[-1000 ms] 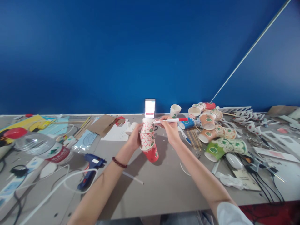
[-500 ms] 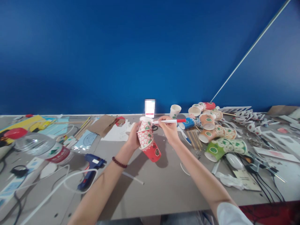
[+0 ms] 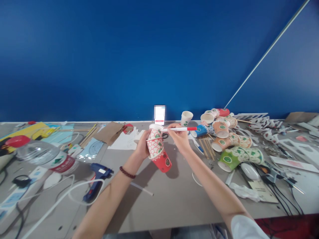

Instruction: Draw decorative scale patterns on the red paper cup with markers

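Observation:
My left hand [image 3: 143,146] is closed around the upper left side of a tilted chain of joined paper cups [image 3: 156,147]. Red scale patterns and green marks cover its upper cups, and the lowest cup is solid red with a round badge. In my right hand [image 3: 179,137] I pinch a marker [image 3: 183,129], white with a red end. The marker lies almost level, its tip at the top cup near the rim. Whether the tip touches the paper I cannot tell. A dark bead bracelet [image 3: 127,173] circles my left wrist.
A lit phone [image 3: 159,114] leans at the wall beside a white paper cup [image 3: 186,117]. On the right lie joined cups [image 3: 228,159], wooden sticks [image 3: 207,148] and cables. To the left are a blue glue gun [image 3: 96,182], a bottle [image 3: 50,157] and a power strip [image 3: 22,199].
Almost nothing differs. Both hands, the cups and the marker keep nearly the same place, with only a tiny shift in the whole view.

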Motion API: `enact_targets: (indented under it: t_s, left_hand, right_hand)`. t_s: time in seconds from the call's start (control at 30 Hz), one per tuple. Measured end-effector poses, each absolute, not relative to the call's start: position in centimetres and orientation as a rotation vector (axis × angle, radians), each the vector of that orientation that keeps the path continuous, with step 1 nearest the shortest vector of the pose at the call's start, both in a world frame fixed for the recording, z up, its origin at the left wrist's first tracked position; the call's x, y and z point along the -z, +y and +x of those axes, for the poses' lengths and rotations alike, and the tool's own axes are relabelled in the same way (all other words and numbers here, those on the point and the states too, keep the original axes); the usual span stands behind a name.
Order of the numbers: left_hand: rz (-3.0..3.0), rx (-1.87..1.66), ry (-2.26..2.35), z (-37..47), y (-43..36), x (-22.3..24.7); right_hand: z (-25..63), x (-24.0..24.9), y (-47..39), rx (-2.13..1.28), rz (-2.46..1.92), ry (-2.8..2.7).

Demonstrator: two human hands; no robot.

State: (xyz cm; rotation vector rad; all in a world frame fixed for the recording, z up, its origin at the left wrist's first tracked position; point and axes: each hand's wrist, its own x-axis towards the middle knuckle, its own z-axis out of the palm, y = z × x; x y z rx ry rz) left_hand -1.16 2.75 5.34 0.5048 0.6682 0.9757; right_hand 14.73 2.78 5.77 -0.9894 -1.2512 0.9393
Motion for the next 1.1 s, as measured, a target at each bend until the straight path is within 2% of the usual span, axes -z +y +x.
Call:
enact_targets:
  t_s: [0.57,1.1]
  left_hand:
    - [0.508,-0.952,0.682,-1.18,2.51,-5.61]
    - [0.492,-0.955,0.678,-1.25,2.64,-5.46]
  right_hand:
    - [14.68,-5.34,3.24,-0.903,-1.031,-1.183]
    - [14.72,-5.10,3.47,-1.003,-0.943,-1.078]
